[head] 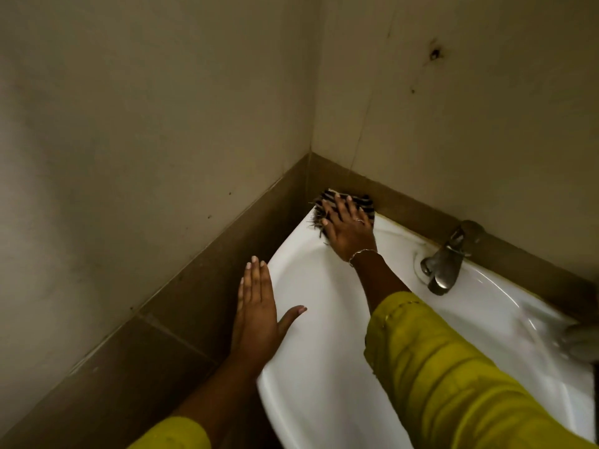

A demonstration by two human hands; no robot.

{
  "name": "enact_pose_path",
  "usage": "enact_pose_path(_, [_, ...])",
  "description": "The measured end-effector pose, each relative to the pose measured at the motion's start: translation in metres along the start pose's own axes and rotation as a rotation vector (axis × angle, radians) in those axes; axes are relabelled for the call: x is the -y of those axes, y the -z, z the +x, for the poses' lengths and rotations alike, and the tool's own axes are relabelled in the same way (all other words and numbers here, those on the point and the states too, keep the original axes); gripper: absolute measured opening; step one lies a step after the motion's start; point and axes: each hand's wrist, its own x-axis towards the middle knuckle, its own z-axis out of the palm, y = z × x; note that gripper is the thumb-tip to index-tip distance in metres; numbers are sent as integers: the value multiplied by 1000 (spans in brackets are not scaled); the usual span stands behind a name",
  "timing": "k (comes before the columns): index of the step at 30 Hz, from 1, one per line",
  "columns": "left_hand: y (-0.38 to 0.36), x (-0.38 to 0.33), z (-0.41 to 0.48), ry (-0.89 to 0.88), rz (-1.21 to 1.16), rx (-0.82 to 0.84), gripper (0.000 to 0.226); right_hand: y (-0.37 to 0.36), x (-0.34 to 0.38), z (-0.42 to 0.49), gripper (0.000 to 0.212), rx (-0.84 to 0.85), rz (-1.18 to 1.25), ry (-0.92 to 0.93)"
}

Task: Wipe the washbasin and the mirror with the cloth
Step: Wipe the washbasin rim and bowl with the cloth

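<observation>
A white washbasin (324, 319) fills the lower right, set into a wall corner. At its far left corner lies a dark striped cloth (327, 197) with frayed edges. My right hand (346, 228) presses flat on the cloth with fingers spread, wearing a ring and a bracelet. My left hand (259, 315) lies flat on the basin's left rim, fingers straight and thumb spread out over the bowl. No mirror is in view.
A metal tap (444, 260) stands at the basin's back edge, right of my right hand. Brown tiles (201, 286) line the lower walls, with pale walls above. A blurred grey object (580, 341) sits at the basin's right edge.
</observation>
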Motion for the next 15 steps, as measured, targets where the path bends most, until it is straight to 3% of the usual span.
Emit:
enact_pose_path(7, [2, -1, -1, -17, 23, 4, 128, 10, -41, -69, 52, -14, -55, -301])
enact_pose_path(15, [0, -3, -3, -38, 5, -6, 129, 2, -34, -116, 55, -63, -73, -357])
